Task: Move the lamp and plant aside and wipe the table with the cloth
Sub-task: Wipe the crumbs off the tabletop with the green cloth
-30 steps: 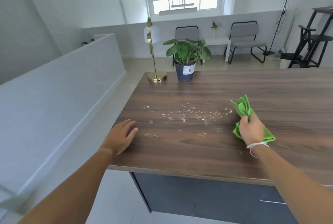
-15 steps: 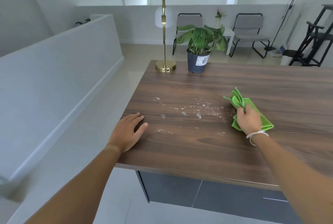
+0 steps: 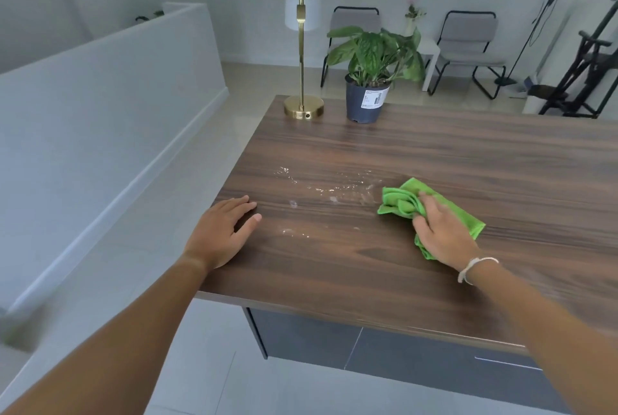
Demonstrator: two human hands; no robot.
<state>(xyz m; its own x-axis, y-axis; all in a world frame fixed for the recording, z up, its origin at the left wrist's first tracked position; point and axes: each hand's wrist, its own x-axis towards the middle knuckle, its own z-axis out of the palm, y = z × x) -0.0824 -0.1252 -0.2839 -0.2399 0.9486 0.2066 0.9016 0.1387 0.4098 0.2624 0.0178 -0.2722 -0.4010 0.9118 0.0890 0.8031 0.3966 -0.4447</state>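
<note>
Green cloth point(image 3: 431, 205) is pressed flat to the wooden bench point(image 3: 434, 154) under the right hand point(image 3: 441, 230), fingers bunching its folds. Left hand point(image 3: 222, 230) is laid flat and empty, fingers spread, near the bench's left edge. White specks point(image 3: 321, 189) are scattered between the hands. Lamp point(image 3: 302, 47) and plant point(image 3: 371, 70) are seen at the far left corner, side by side.

Under your right hand point(image 3: 438, 230) the near half of the cloth point(image 3: 406, 202) is hidden, its gripped folds blurred. Your palm covers the table point(image 3: 434, 154) there. The plant point(image 3: 371, 57) label's print is too small to read.
</note>
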